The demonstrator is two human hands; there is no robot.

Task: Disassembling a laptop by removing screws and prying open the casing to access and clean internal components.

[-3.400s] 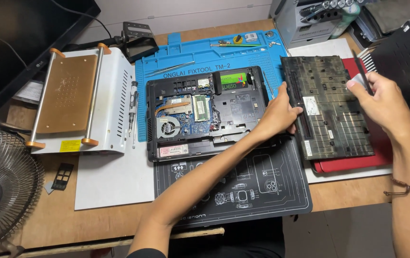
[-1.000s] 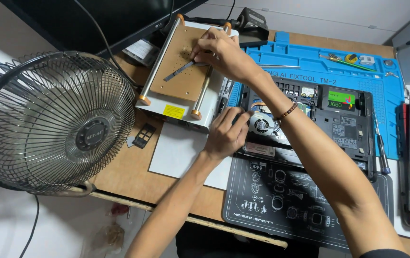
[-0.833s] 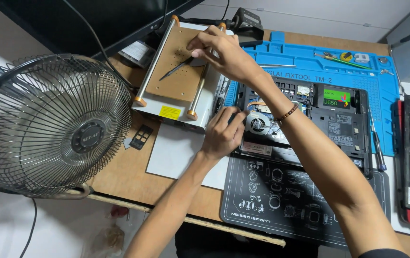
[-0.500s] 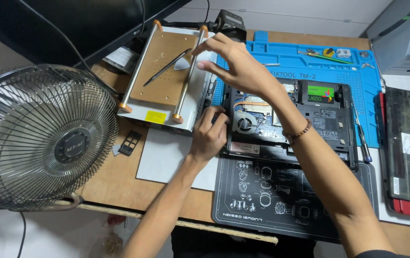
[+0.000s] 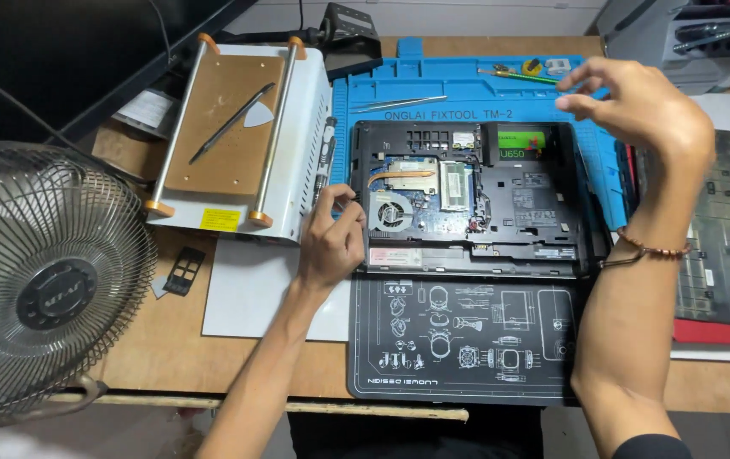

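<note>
left hand (image 5: 331, 242) pinches the opened laptop (image 5: 475, 200) at its left edge; stiff, fragile, best gripped by edges. right hand (image 5: 637, 106) hovers far right, fingers loose, empty.

Fan (image 5: 46, 289) cut off at left edge

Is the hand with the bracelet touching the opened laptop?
Apart. In the head view the right hand is raised with fingers spread over the blue mat, and no fingertip rests on the opened laptop.
</note>
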